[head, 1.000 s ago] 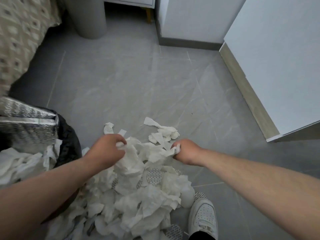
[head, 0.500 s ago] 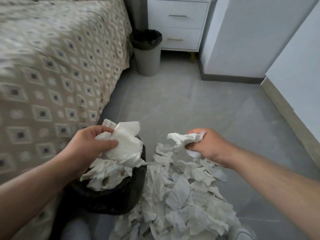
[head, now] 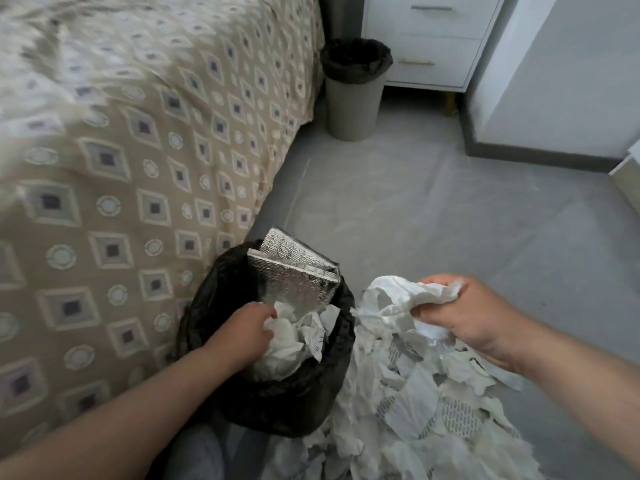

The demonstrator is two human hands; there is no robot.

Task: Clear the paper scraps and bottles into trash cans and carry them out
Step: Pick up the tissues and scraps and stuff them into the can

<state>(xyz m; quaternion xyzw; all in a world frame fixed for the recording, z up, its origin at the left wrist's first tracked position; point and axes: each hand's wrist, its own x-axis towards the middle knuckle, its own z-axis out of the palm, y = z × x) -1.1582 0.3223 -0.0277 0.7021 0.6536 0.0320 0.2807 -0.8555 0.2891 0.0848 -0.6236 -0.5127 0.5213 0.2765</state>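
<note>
"Two hands in view. What does each one have?"

"Right hand (head: 474,317) is clenched round a wad of scraps (head: 408,299), held in the air just right of the black-lined trash can (head: 294,407). Left hand (head: 247,332) is down in that can's mouth, knuckles up, fingertips sunk in the crumpled paper (head: 287,344) there. I cannot tell whether it grips the paper or only presses on it."

"What else is in the can?"

"A silver foil bag (head: 298,275), standing on edge at the far side. It pokes above the rim and touches the paper."

"And the other scraps?"

"A pile of paper scraps (head: 433,410) lies on the grey floor (head: 450,220), right against the can and below the right hand. Some pieces carry a dotted print."

"Further out?"

"The can stands just beside a bed (head: 121,202) with a beige diamond-patterned cover. A second trash can (head: 351,112), beige and also black-lined, stands well apart at the bed's far corner, next to a white nightstand (head: 433,36) with drawers."
</note>
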